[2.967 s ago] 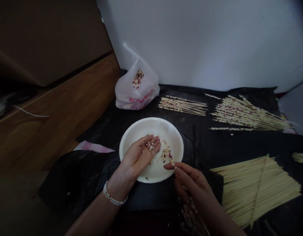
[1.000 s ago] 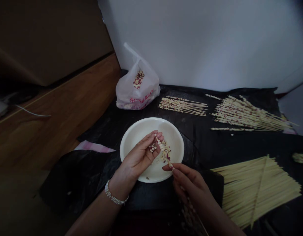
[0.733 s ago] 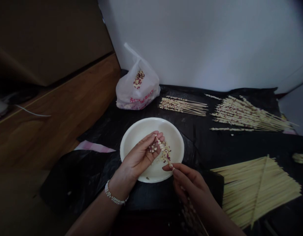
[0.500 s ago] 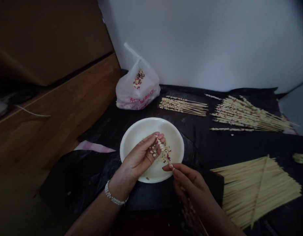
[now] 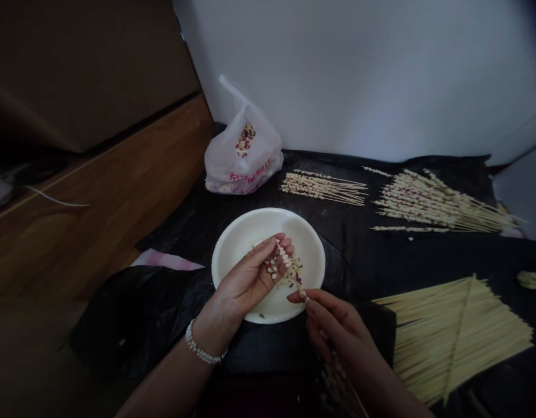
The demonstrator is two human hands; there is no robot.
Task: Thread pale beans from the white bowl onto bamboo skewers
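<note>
Over a white bowl (image 5: 230, 247), my left hand (image 5: 245, 284) pinches a small pale kernel at the tip of a thin skewer between thumb and fingertips. More loose kernels (image 5: 273, 269) rest in its cupped palm. My right hand (image 5: 341, 325) grips the skewer (image 5: 285, 257) lower down; pale kernel-like pieces are threaded along it, and its lower part runs below that hand, dim and partly hidden. Kernels, some purple-red, lie in the bowl, partly covered by my fingers. Exactly how the kernel meets the tip is too small to tell.
Behind the bowl stands a white plastic bag (image 5: 224, 159) of purple-and-cream kernels. A small bundle of threaded skewers (image 5: 322, 188) and a larger pile (image 5: 424, 203) lie on black sheeting (image 5: 337, 249). Bare sticks (image 5: 424, 331) lie at right, a wooden panel (image 5: 119, 215) at left.
The loose kernels in my left palm have shifted slightly. Both hands and the skewer keep nearly the same place.
</note>
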